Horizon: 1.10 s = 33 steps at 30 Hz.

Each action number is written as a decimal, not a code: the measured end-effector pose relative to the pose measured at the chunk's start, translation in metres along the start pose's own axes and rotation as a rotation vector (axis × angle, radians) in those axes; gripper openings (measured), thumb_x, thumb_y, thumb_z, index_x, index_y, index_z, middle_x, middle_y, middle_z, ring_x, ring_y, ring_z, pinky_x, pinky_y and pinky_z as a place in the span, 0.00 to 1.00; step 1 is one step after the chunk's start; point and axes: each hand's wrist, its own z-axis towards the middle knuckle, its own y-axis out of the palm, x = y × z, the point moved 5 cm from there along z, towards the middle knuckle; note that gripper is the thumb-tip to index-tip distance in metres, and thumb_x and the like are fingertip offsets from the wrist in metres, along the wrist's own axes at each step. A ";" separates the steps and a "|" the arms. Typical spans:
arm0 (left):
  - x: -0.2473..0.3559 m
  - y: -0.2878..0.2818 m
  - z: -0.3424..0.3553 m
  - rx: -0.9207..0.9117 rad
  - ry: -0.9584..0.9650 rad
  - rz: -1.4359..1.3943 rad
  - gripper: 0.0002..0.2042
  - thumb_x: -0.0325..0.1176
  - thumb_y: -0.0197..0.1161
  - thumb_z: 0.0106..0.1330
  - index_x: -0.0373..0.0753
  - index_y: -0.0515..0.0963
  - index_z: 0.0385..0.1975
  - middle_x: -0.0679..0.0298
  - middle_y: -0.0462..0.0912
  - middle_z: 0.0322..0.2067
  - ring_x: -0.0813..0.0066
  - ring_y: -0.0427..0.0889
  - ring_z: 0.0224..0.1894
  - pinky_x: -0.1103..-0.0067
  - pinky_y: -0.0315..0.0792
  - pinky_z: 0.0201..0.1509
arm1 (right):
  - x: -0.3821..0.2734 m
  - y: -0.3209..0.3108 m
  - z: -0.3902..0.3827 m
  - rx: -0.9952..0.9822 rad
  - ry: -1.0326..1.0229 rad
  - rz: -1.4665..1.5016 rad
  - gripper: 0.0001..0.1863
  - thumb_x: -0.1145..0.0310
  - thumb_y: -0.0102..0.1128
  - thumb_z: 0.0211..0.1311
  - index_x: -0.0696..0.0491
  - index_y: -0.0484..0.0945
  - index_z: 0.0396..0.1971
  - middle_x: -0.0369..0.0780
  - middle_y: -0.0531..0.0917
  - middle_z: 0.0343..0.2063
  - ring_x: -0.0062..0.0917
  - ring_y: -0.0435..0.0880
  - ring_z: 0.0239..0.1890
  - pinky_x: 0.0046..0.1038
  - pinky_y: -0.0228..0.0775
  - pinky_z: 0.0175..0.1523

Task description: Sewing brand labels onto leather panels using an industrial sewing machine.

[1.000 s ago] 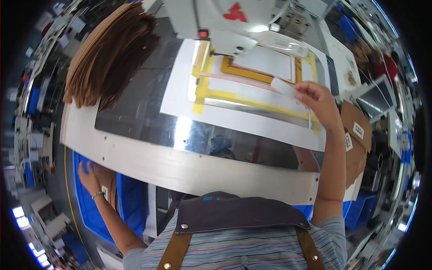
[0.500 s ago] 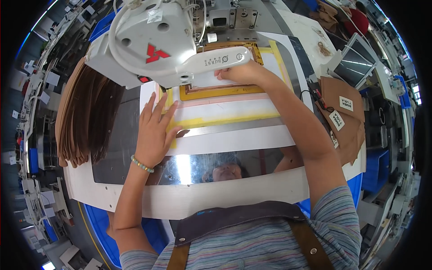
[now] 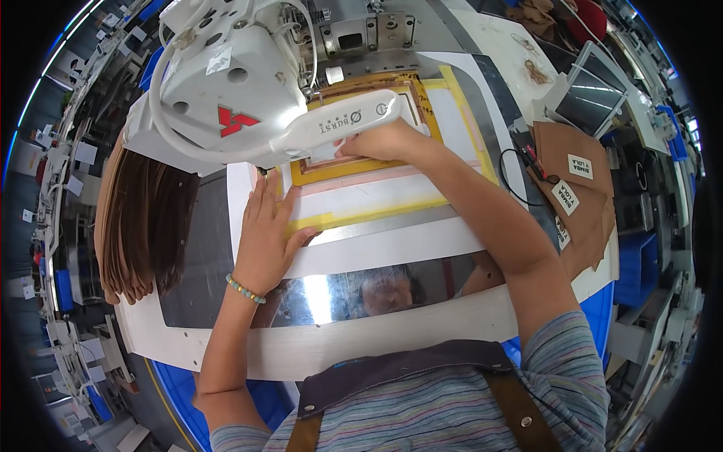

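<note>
My left hand (image 3: 265,233) lies flat with its fingers stretched forward along the left edge of a white template sheet (image 3: 361,198) bordered with yellow tape. Its fingertips reach under the head of a white sewing machine (image 3: 196,113). My right hand (image 3: 384,141) is over a yellow-brown rectangular frame (image 3: 316,177) on that sheet. The right fingers are bent and drawn together, partly covered by a white lamp bar (image 3: 335,122); whatever they pinch is hidden. Both hands stay on the work under the machine.
A thick stack of brown pieces (image 3: 143,226) stands on the left. Brown pieces with white labels (image 3: 576,200) lie on the right, near small snips (image 3: 533,160) and a tilted screen (image 3: 591,90). A shiny metal plate (image 3: 346,290) runs along the front of the table.
The whole view has shifted slightly. My right hand has moved a little left and nearer over the frame. My left hand stays flat at the sheet's left edge.
</note>
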 end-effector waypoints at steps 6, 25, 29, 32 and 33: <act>-0.007 0.018 0.017 -0.019 0.049 0.035 0.40 0.64 0.54 0.77 0.32 0.71 0.73 0.37 0.55 0.80 0.35 0.49 0.83 0.49 0.41 0.85 | -0.003 -0.001 -0.001 0.005 0.024 -0.087 0.14 0.60 0.83 0.50 0.47 0.89 0.34 0.35 0.88 0.30 0.28 0.88 0.36 0.32 0.79 0.46; -0.007 0.027 0.024 0.082 0.065 0.060 0.38 0.63 0.53 0.78 0.34 0.73 0.72 0.38 0.61 0.78 0.40 0.54 0.82 0.51 0.43 0.84 | 0.014 -0.099 -0.033 -0.239 0.018 -0.392 0.13 0.65 0.72 0.54 0.52 0.90 0.40 0.36 0.88 0.26 0.27 0.85 0.34 0.33 0.75 0.40; -0.006 0.028 0.025 0.067 0.053 0.059 0.37 0.62 0.53 0.78 0.34 0.73 0.72 0.38 0.60 0.78 0.39 0.54 0.82 0.52 0.43 0.84 | 0.018 -0.099 -0.034 -0.200 0.030 -0.384 0.12 0.67 0.71 0.54 0.52 0.89 0.39 0.35 0.87 0.25 0.26 0.84 0.33 0.32 0.75 0.40; -0.007 0.028 0.023 0.070 0.050 0.051 0.37 0.62 0.53 0.79 0.34 0.73 0.72 0.38 0.60 0.78 0.39 0.53 0.82 0.52 0.42 0.84 | 0.012 -0.095 -0.035 -0.168 -0.002 -0.422 0.11 0.69 0.71 0.53 0.52 0.89 0.38 0.34 0.87 0.25 0.26 0.84 0.33 0.32 0.75 0.41; -0.006 0.027 0.023 0.066 0.047 0.048 0.36 0.61 0.53 0.79 0.34 0.73 0.72 0.38 0.60 0.78 0.39 0.53 0.82 0.52 0.42 0.84 | 0.012 -0.094 -0.037 -0.189 0.015 -0.448 0.11 0.70 0.72 0.53 0.51 0.89 0.37 0.33 0.87 0.26 0.26 0.85 0.34 0.32 0.75 0.41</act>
